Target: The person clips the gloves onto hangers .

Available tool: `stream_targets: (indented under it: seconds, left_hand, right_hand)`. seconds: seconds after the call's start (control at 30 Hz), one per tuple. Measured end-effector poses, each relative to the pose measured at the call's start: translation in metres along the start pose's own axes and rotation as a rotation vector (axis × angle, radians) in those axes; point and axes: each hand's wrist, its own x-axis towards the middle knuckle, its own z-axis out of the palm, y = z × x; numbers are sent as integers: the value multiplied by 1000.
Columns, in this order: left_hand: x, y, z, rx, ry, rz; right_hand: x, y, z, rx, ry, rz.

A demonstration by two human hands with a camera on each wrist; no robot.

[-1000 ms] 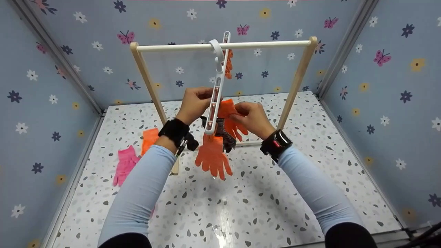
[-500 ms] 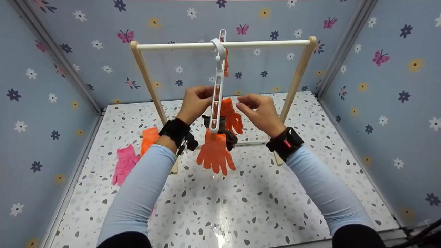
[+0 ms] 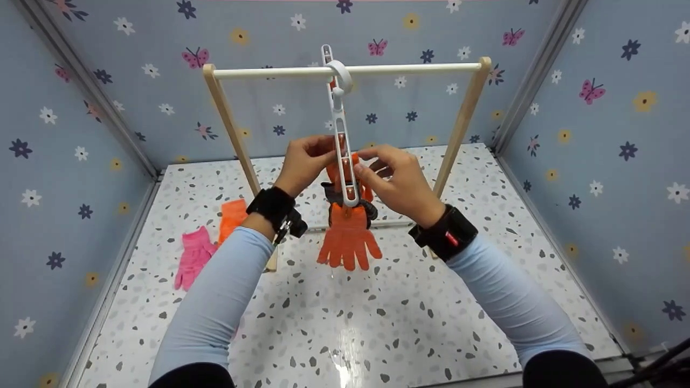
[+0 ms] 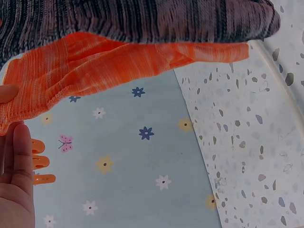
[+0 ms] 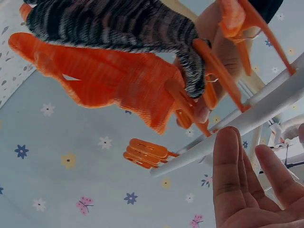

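A white hanger (image 3: 338, 108) with orange clips (image 5: 145, 152) hangs from the rod. An orange knit glove (image 3: 350, 237) hangs fingers down at its near end. Behind it are a dark striped knit glove (image 5: 109, 28) and a second orange glove (image 5: 114, 85), whose cuff sits at a clip. My left hand (image 3: 307, 161) pinches that cuff; in the left wrist view its fingers (image 4: 21, 152) lie under the cuff edge. My right hand (image 3: 404, 180) is on the other side, fingers extended, holding nothing. Its fingertips (image 5: 225, 142) are right at the hanger rail in the right wrist view.
The rack's white rod (image 3: 415, 68) spans two wooden posts (image 3: 463, 124). On the speckled floor (image 3: 409, 307) at left lie a pink glove (image 3: 194, 256) and another orange glove (image 3: 232, 213), partly behind my left forearm. Flowered walls (image 3: 614, 178) enclose the space.
My right hand let go of the rear orange glove, drew back right, then came in to the hanger. The hanger turned, its near end swinging right. My left hand stayed nearly still.
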Motion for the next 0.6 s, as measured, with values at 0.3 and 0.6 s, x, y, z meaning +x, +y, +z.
stream_targets:
  seconds: [0.3,0.6]
  left_hand:
    - [-3,-3,-5,28,-41,28]
    - [-7,-3,-12,20,-95,37]
  right_hand:
    - [-5,-34,9,-124,-89,14]
    - [-13,-47,27,-289,-137,51]
